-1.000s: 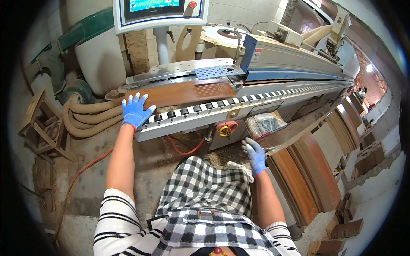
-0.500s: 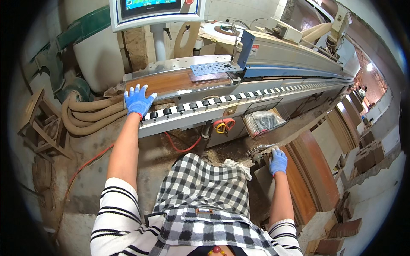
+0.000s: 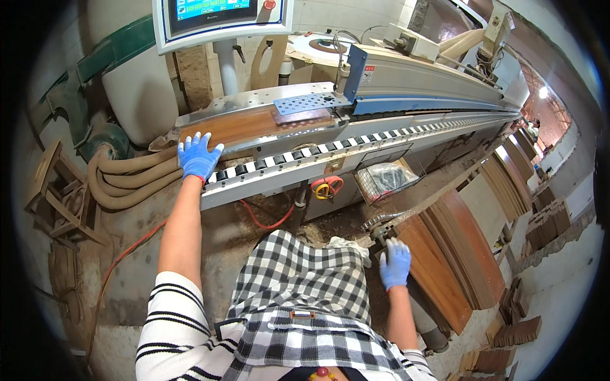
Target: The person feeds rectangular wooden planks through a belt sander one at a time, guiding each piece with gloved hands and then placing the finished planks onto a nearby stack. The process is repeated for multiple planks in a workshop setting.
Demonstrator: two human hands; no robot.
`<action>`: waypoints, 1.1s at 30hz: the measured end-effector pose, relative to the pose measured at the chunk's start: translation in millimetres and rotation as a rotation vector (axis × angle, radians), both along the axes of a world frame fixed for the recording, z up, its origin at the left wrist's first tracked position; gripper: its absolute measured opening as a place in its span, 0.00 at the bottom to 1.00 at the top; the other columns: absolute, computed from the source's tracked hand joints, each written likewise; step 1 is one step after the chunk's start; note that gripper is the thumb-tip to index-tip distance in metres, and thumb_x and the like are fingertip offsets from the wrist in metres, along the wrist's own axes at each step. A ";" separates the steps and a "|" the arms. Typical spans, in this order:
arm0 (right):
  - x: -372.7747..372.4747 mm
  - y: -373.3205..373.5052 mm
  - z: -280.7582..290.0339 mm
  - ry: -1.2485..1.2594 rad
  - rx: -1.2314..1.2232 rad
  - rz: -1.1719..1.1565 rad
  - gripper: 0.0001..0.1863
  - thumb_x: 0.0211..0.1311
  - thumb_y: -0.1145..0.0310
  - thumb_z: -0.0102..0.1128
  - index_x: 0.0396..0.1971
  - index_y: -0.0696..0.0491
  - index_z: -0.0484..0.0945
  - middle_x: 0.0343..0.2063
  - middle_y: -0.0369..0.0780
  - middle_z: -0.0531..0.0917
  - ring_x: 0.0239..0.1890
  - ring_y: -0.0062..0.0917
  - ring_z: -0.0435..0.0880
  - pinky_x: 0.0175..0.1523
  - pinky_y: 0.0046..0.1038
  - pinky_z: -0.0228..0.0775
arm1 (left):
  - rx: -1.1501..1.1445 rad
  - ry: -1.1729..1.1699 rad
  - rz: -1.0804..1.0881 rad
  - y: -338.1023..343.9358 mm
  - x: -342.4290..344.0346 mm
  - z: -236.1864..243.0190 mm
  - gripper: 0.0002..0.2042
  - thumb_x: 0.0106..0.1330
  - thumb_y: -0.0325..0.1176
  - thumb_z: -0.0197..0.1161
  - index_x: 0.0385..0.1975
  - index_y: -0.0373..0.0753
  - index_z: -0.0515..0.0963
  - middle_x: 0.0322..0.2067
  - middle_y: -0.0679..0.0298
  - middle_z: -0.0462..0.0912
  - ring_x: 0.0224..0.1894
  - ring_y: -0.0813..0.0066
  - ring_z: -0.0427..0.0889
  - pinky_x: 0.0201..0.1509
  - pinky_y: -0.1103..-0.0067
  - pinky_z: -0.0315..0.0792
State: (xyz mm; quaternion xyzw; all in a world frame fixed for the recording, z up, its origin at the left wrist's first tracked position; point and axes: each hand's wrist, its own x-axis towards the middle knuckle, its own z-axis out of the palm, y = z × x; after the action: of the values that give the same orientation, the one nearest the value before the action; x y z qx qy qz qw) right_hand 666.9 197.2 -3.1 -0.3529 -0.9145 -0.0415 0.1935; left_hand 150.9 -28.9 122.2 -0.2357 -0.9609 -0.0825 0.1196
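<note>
A brown wooden board (image 3: 244,126) lies flat on the feed table of a long machine, its far end under a blue perforated plate (image 3: 305,103). My left hand (image 3: 198,157), in a blue glove with pale fingertips, rests spread at the board's near left end. In the same kind of glove, my right hand (image 3: 396,263) hangs with fingers out and nothing in it. It is beside the edge of a leaning wooden board (image 3: 438,273) on the right; whether it touches that board I cannot tell.
A roller track (image 3: 305,152) runs along the machine's front. Above is a control screen (image 3: 216,13). Ribbed hoses (image 3: 127,184) and a wooden stool (image 3: 60,197) stand left. A wire basket (image 3: 386,180) and scissors (image 3: 327,188) hang on the machine's front. More boards (image 3: 505,181) lean at right.
My right hand has come away from the upper end of the leaning boards, moving left and toward me. My left hand stays at the board's end, with its fingers still spread.
</note>
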 end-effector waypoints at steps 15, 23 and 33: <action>146.8 -4.5 -72.7 1.997 -1.176 -0.735 0.34 0.54 0.44 0.62 0.48 0.58 0.68 0.47 0.47 0.71 0.46 0.35 0.72 0.53 0.37 0.72 | 0.060 0.018 0.013 -2.5 -1.1 -7.8 0.28 0.62 0.57 0.49 0.60 0.49 0.67 0.64 0.63 0.62 0.67 0.63 0.56 0.71 0.63 0.40; 132.6 -21.6 -71.5 1.944 -1.305 -0.592 0.32 0.55 0.44 0.60 0.46 0.57 0.69 0.40 0.46 0.75 0.43 0.33 0.73 0.51 0.35 0.73 | 0.054 0.001 0.042 -8.5 -6.7 -8.1 0.30 0.61 0.59 0.50 0.61 0.50 0.66 0.65 0.59 0.60 0.68 0.59 0.54 0.70 0.61 0.41; 146.8 -24.2 -77.9 2.040 -1.338 -0.598 0.42 0.48 0.39 0.63 0.52 0.59 0.66 0.54 0.45 0.69 0.55 0.34 0.68 0.56 0.36 0.69 | 0.119 -0.160 0.118 -32.7 -11.7 -1.2 0.35 0.59 0.61 0.53 0.64 0.51 0.60 0.67 0.54 0.52 0.69 0.56 0.50 0.70 0.63 0.43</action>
State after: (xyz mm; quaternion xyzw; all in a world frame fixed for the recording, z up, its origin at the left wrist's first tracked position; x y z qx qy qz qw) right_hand 813.7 173.0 -81.0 -0.4463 -0.0747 0.6790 0.5781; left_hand 139.1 -61.6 121.0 -0.1637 -0.9730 -0.1506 0.0608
